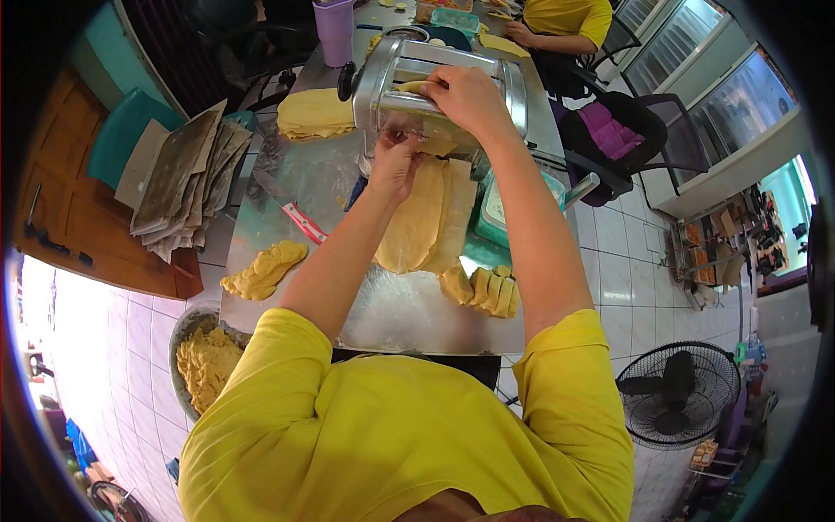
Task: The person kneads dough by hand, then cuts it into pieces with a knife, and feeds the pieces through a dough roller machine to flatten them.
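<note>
In front of me stands a metal dough roller machine [383, 87]. My right hand [470, 97] is over its top, fingers closed on a piece of yellow dough [410, 87] lying at the rollers. Lower down, my left hand [397, 163] is at the front of the machine, its fingers bent at the end of a dough strip [437, 147] below the rollers. Flat dough sheets [413, 226] lie stacked beneath my hands. Nearer to me are cut dough pieces [491, 291] and, at the left, a dough lump [265, 270].
A knife with a red-and-white handle [304, 224] lies left of my left forearm. More dough sheets [315, 113] are stacked beside the machine. A teal container [494, 224] stands right. A dough bowl [204, 361] is at lower left. Another person [565, 26] sits across the table.
</note>
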The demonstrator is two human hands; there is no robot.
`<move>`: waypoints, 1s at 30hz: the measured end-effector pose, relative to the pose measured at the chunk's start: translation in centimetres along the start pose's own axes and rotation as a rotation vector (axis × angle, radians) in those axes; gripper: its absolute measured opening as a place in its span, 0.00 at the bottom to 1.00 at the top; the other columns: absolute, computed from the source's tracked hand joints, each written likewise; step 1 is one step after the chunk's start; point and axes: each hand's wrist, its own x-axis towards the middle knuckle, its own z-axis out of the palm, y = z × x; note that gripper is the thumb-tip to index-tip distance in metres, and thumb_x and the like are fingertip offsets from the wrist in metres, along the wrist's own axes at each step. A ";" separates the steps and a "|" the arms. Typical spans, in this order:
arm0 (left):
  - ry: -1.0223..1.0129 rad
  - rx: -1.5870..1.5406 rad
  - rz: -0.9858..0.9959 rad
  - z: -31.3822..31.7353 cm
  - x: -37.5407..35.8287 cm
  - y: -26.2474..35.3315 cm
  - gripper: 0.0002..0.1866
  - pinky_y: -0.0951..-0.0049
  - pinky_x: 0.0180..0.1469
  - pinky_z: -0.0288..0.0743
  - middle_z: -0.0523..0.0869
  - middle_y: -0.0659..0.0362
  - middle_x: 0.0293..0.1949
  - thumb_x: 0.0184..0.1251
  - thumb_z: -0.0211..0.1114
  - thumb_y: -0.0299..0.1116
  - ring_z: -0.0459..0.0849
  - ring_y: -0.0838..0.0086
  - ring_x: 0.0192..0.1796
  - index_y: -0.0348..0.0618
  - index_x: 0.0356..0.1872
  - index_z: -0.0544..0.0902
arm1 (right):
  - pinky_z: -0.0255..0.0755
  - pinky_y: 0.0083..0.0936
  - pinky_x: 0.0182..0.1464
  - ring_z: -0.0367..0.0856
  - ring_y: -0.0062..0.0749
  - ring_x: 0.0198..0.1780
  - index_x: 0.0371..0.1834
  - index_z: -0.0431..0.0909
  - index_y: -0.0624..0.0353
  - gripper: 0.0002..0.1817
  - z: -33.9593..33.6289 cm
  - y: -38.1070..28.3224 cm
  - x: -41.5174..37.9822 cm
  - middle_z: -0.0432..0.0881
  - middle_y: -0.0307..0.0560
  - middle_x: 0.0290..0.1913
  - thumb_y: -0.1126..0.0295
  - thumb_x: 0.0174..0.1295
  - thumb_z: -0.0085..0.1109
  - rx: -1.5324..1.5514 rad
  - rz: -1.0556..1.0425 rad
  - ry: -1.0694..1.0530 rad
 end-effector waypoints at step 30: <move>-0.183 0.040 -0.267 -3.0 -5.5 1.5 0.14 0.71 0.45 0.82 0.84 0.54 0.44 0.64 0.62 0.27 0.85 0.70 0.43 0.37 0.50 0.75 | 0.72 0.20 0.45 0.78 0.27 0.37 0.47 0.75 0.65 0.13 7.8 -3.1 -14.1 0.80 0.43 0.39 0.73 0.60 0.61 1.364 0.684 0.580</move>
